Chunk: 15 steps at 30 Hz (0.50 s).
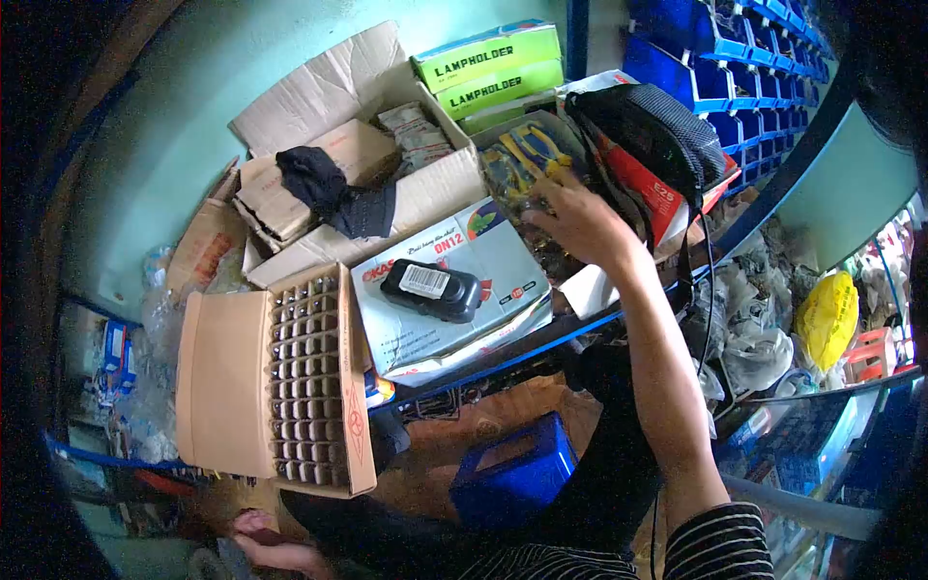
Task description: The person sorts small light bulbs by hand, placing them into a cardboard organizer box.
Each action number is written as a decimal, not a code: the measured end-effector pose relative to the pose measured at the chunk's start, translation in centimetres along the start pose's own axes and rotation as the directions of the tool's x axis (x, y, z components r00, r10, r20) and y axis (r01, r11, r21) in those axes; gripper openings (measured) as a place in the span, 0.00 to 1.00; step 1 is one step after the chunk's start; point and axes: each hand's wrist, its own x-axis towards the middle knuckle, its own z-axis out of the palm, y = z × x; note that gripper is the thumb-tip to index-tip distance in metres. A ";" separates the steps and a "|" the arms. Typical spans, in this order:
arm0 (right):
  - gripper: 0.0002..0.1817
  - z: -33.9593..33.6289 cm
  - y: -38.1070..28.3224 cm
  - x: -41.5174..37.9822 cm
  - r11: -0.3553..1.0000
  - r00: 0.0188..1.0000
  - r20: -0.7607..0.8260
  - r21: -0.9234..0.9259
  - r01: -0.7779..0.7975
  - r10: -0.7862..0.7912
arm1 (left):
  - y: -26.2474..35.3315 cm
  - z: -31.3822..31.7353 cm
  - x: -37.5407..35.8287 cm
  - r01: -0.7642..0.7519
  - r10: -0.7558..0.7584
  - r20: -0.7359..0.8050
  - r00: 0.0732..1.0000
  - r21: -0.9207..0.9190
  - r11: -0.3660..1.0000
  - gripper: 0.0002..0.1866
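My right hand (577,220) reaches into an open box (474,145) at the upper middle. Its fingers are apart and point down among the contents, at a pair of yellow-handled pliers (536,147). Small dark parts lie under the hand, partly hidden by it. My left hand (259,530) is low at the left, in shadow, below an open carton with a divider grid (309,387); its fingers are too dark to read. Between the two hands, a black device with a barcode label (430,290) lies on a white OKAS box (454,338).
Green LAMPHOLDER boxes (493,68) stand at the back. An open cardboard box (319,92) holds smaller boxes and a black cloth (314,179). A black mesh item (657,126) rests on a red box (648,193). Below is a blue container (512,469); blue bins (754,87) line the right.
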 end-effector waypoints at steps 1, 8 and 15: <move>0.23 0.2 0.9 0.0 0.998 0.998 -0.038 0.000 0.057 -0.057 | 3.6 1.9 0.1 -0.066 0.070 -0.052 0.996 0.080 0.995 0.26; 0.16 -2.3 -1.2 1.1 0.976 0.989 -0.145 0.218 0.009 0.024 | 12.2 10.6 3.0 -0.305 0.256 0.303 0.918 0.126 0.944 0.13; 0.17 -1.8 -2.2 2.4 0.946 0.968 -0.245 0.300 0.124 -0.050 | 16.3 26.0 5.6 0.048 0.093 0.936 0.338 -0.115 0.992 0.10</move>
